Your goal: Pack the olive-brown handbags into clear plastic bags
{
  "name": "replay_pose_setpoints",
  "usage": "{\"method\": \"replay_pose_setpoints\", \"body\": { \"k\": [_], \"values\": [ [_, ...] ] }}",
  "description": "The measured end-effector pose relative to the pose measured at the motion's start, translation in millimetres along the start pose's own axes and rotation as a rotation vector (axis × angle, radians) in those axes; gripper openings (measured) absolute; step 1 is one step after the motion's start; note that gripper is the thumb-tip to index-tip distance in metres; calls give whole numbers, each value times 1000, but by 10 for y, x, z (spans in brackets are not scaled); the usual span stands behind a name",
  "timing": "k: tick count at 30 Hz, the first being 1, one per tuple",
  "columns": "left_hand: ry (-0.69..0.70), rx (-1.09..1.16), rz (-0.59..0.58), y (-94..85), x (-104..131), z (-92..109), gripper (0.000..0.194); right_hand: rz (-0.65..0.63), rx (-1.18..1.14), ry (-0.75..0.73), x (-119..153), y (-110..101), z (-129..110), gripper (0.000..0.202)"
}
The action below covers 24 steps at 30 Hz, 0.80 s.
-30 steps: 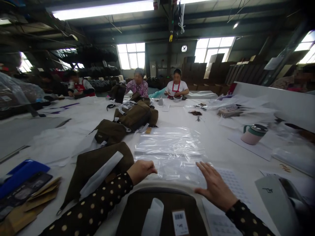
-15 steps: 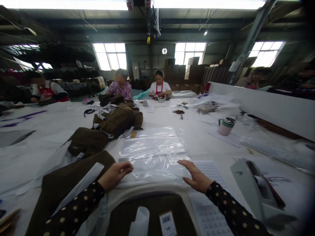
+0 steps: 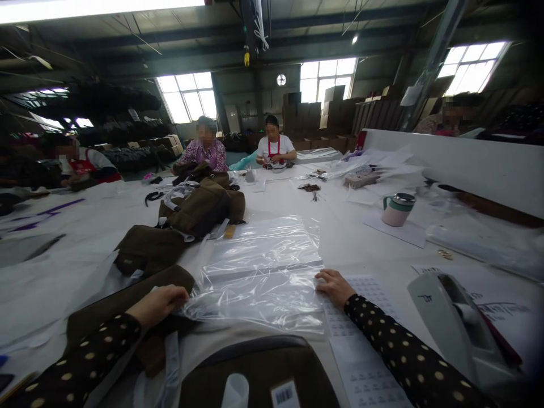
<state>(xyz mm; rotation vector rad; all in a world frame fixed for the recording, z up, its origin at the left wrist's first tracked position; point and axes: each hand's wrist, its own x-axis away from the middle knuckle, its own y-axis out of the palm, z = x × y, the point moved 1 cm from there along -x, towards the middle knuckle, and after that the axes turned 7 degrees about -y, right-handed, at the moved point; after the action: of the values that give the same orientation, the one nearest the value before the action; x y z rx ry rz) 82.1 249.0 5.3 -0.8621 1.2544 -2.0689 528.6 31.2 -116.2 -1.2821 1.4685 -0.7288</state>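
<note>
A clear plastic bag (image 3: 263, 283) lies flat and shiny on the white table. My left hand (image 3: 159, 304) is closed at its near left corner, fingers pinched on the film. At the right edge, my right hand (image 3: 335, 286) has its fingers curled onto the bag's border. Directly in front of me is a dark brown fabric bag (image 3: 255, 362) bearing a barcode tag (image 3: 285, 394) and a roll of white paper (image 3: 235, 391). Under and beside my left forearm lies another brown bag (image 3: 127, 297).
More brown bags (image 3: 198, 207) are piled toward the far left. A printed label sheet (image 3: 361, 345) lies under my right forearm, with a grey tape dispenser (image 3: 454, 323) beyond it. Further back stands a lidded mug (image 3: 397, 211). Co-workers (image 3: 276, 148) sit across the table.
My left hand has moved left, and the plastic bag's near left corner now stretches out toward it. The fingers of my right hand have gone from spread to curled at the bag's right edge.
</note>
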Motion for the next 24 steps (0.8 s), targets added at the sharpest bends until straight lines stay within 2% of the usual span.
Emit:
{"method": "replay_pose_setpoints", "body": {
  "k": [2,4,6,7,9,11,12,13,15,16,17,19,20,22,24],
  "values": [
    [22,2,-53,11,18,103,22,41,-36,77,-13,12,29,22],
    [39,49,-85,11,39,260,22,108,-59,206,-19,2,23,34],
    [57,109,-77,4,59,481,22,163,-82,309,-52,-40,-90,43],
    [74,133,-58,3,69,620,22,172,-110,313,-86,-75,-206,45],
    [122,173,6,9,87,955,22,142,-226,210,-191,-169,-552,61],
    [172,251,63,16,91,1335,23,86,-392,55,-330,-286,-983,91],
    [190,326,76,7,83,1517,25,58,-473,-3,-407,-350,-1190,93],
    [208,430,61,-16,64,1676,27,35,-547,-36,-485,-418,-1368,81],
    [294,661,-19,-121,-3,1872,37,27,-710,-34,-636,-578,-1600,37],
    [357,754,-75,-201,-48,1887,46,53,-831,-11,-704,-680,-1648,27],
    [420,815,-119,-289,-98,1841,57,99,-973,23,-765,-802,-1655,26],
    [471,865,-146,-440,-190,1597,72,233,-1252,87,-857,-1106,-1591,22],
    [440,876,-118,-478,-225,1430,73,295,-1350,102,-889,-1280,-1544,20],
    [316,909,-60,-440,-259,1115,69,390,-1415,112,-929,-1633,-1468,16],
    [244,936,-70,-262,-248,945,66,473,-1381,107,-944,-1927,-1445,20]
  ]
}}
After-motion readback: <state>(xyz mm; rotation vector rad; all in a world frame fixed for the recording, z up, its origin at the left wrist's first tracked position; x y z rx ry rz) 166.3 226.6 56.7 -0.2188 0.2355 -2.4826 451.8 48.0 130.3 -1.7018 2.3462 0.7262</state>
